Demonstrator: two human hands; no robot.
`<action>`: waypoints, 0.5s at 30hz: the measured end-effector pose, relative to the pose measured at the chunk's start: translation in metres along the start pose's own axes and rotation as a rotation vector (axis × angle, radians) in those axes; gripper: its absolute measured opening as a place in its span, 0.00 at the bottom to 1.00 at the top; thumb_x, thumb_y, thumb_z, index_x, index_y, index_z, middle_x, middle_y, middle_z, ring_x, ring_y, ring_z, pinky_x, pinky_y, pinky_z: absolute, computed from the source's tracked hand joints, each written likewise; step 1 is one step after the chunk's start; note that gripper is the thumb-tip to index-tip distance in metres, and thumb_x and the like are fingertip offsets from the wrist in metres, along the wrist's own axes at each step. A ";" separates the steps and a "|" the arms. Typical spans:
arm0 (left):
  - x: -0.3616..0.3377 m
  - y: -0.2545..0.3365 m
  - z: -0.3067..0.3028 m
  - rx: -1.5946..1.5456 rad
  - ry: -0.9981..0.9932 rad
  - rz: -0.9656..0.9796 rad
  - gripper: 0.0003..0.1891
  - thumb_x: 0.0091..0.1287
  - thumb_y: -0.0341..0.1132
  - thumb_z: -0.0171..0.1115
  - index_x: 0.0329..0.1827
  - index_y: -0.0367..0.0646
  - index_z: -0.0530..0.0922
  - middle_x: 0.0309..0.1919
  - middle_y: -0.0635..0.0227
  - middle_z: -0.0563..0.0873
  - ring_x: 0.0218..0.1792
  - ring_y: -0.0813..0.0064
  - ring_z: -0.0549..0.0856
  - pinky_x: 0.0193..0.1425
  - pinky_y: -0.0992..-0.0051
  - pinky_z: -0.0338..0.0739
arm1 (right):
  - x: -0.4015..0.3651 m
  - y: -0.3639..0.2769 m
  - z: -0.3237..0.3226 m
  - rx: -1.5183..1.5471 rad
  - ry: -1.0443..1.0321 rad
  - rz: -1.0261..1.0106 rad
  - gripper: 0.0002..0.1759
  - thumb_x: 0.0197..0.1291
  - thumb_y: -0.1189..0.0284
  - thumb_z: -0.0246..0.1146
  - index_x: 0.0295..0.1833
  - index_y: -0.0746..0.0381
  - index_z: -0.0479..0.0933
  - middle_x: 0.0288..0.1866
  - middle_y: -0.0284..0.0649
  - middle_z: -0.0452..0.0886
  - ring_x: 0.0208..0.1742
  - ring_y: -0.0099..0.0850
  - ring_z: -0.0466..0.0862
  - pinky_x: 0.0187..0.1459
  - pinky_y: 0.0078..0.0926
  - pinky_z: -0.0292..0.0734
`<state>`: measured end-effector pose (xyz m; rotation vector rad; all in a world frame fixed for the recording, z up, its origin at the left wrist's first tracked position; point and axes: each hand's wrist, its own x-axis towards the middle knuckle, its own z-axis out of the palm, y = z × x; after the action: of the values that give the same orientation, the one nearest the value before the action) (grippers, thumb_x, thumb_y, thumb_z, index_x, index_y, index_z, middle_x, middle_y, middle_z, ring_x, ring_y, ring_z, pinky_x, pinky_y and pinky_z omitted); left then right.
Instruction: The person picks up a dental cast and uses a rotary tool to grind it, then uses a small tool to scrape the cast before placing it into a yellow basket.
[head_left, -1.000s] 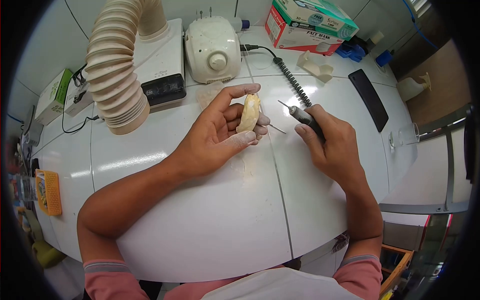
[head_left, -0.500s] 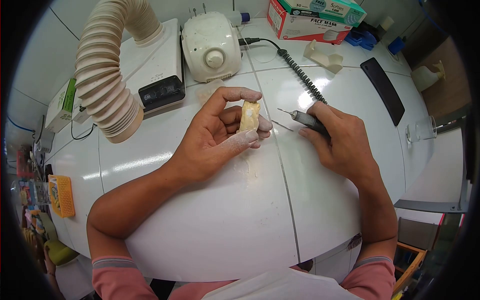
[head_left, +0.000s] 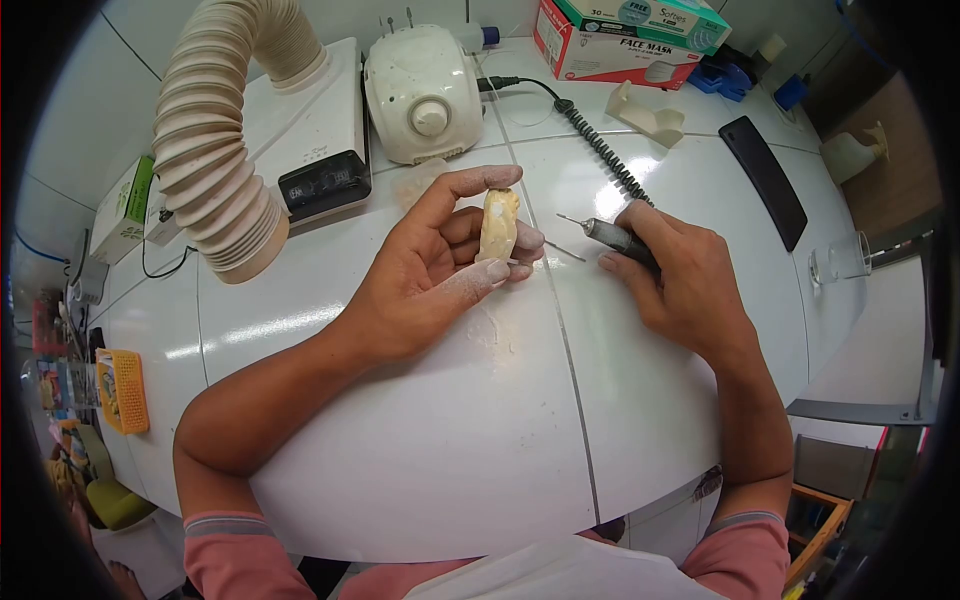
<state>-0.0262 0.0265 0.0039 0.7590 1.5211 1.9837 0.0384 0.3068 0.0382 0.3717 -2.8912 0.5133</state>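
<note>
A small yellowish plaster dental model [head_left: 498, 226] is pinched upright between the thumb and fingers of my left hand [head_left: 430, 255]. White dust coats those fingertips. My right hand [head_left: 680, 270] is closed around a dark rotary handpiece [head_left: 620, 240], whose thin metal bur points left toward the model, with a gap between them. Behind the left fingertips a slim metal rod [head_left: 568, 251] shows; its other end is hidden. From the white control unit [head_left: 425, 95] a coiled black cord [head_left: 605, 150] runs to the handpiece.
A ribbed suction hose [head_left: 205, 150] arches over the left side. Face mask boxes [head_left: 630, 50] stand at the back. To the right are a long black case [head_left: 765, 185] and a glass [head_left: 845, 257]. A yellow basket [head_left: 122, 392] sits at the far left. Dust specks dot the white tiled table [head_left: 430, 450].
The dental model has turned slightly in my left fingers, showing a smoother side. My right hand and the handpiece have barely moved. At the lower left edge, another person's limb has shifted.
</note>
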 end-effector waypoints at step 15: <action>0.002 0.000 0.002 -0.046 0.030 -0.020 0.42 0.78 0.21 0.65 0.91 0.41 0.53 0.68 0.51 0.82 0.74 0.57 0.84 0.81 0.56 0.80 | -0.001 0.001 0.001 -0.002 -0.008 0.005 0.14 0.70 0.65 0.75 0.48 0.60 0.78 0.34 0.44 0.86 0.36 0.47 0.88 0.38 0.43 0.79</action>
<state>-0.0257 0.0290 0.0050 0.6958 1.4894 2.0171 0.0387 0.3073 0.0371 0.3675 -2.9003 0.5106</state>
